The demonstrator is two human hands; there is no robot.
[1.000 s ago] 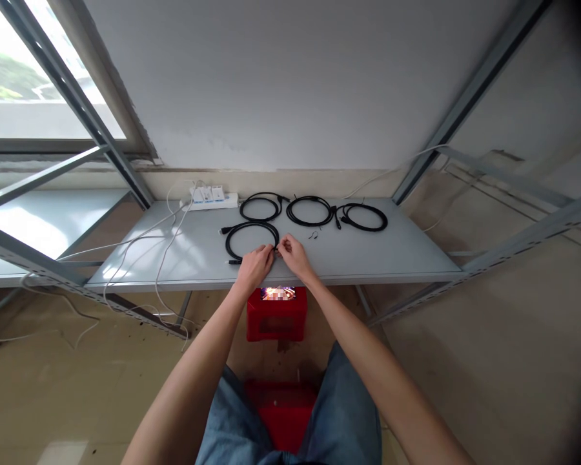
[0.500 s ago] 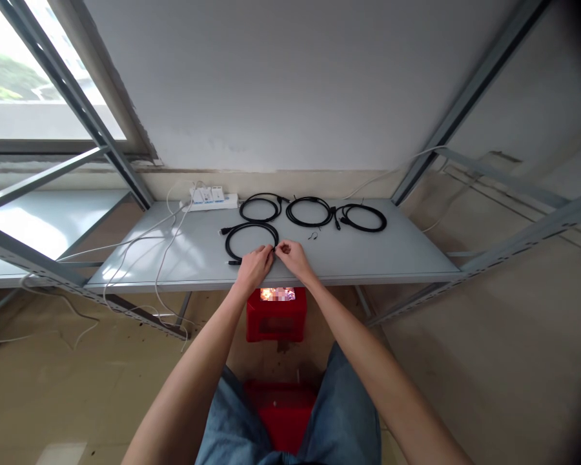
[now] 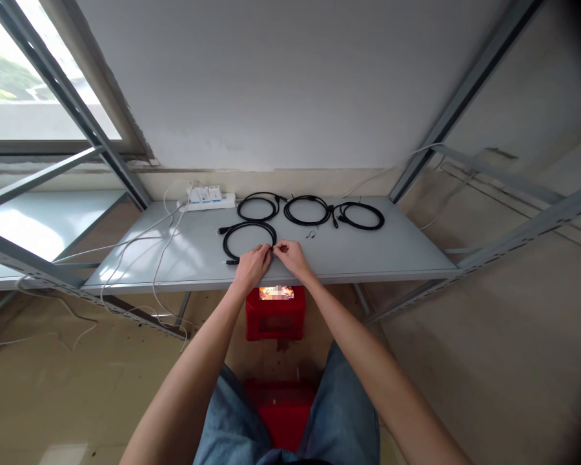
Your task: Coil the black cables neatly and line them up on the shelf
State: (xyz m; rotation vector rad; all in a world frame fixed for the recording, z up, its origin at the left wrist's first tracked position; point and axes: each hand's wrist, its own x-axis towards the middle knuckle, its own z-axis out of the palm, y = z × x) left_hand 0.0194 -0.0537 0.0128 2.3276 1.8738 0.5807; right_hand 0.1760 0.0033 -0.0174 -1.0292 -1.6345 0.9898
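Note:
A black cable (image 3: 248,224) lies coiled in a loop near the shelf's front edge, its two plug ends pointing left. My left hand (image 3: 253,266) is closed over the front right part of this coil, fingers pressed together. Beside it, my right hand (image 3: 290,253) pinches at the coil's right side with thumb and forefinger. A small dark bit shows between the hands, too small to name. Behind lie three more coiled black cables: a left one (image 3: 242,214), a middle one (image 3: 308,223) and a right one (image 3: 372,227). Thin tie ends stick up from some coils.
Small thin black ties (image 3: 310,235) lie loose on the grey shelf (image 3: 392,255). A white power strip (image 3: 208,205) with plugged-in adapters sits at the back left, and white cords (image 3: 162,258) trail over the front edge. Below stands a red stool (image 3: 275,323). Metal posts frame both sides.
The view has shifted slightly. Both hands stay at the same place on the coil, with hardly any visible finger movement.

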